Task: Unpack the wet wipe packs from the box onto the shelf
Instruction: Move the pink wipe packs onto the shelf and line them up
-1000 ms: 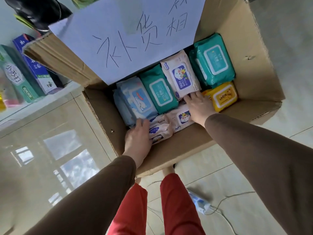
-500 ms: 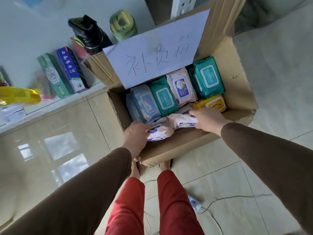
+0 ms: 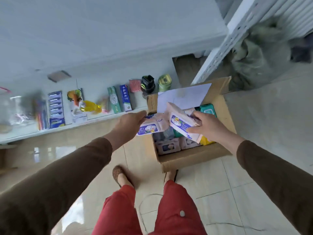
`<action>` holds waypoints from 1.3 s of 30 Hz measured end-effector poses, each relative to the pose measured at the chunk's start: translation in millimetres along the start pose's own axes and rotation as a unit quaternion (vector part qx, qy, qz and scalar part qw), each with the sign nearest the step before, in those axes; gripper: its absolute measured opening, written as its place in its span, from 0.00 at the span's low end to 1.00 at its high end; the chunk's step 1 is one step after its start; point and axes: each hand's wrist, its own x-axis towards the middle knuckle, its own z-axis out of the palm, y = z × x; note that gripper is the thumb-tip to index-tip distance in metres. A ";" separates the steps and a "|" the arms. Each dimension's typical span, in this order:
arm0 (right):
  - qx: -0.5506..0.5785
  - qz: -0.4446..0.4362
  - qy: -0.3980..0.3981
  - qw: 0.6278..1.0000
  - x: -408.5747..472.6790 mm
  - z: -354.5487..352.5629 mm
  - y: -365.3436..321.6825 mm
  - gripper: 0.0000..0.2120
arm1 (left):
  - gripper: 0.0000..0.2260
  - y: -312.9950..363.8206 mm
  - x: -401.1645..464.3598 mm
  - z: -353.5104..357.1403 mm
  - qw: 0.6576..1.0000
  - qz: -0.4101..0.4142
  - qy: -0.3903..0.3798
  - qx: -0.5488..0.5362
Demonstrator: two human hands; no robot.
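Both hands hold wet wipe packs above the cardboard box (image 3: pixel 191 158) at centre right of the frame; the left hand (image 3: pixel 128 122) curls round the end of a pink-white pack (image 3: pixel 150 127), and the right hand (image 3: pixel 208 124) pinches a second, tilted pack (image 3: pixel 179 122), thumb under and fingers over; more packs lie in the box below, a teal pack (image 3: pixel 207 110) among them. The shelf (image 3: pixel 50 133) at left is already crowded with toothpaste boxes (image 3: pixel 119 99) and a yellow toy (image 3: pixel 90 106); setting a pack there could knock these over; the slick film could also slip from the end-on left grip, and the tilted pack might well catch the paper sheet (image 3: pixel 184 96).
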 end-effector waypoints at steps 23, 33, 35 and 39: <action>0.408 -0.188 0.007 0.893 101.5 27.8 -533.4 0.22 | 0.04 -351.5 -118.5 -421.6 0.960 -0.048 0.273 0.047; 0.389 -0.173 -0.022 0.905 268.7 42.7 -676.0 0.14 | 0.06 -478.5 -18.7 -513.3 0.930 -0.114 0.321 0.140; 0.384 -0.174 -0.026 0.907 297.2 44.9 -704.2 0.12 | 0.06 -498.3 -2.7 -531.6 0.921 -0.145 0.325 0.155; 0.380 -0.168 -0.032 0.909 346.2 51.7 -752.8 0.15 | 0.07 -541.0 30.9 -562.8 0.915 -0.177 0.323 0.166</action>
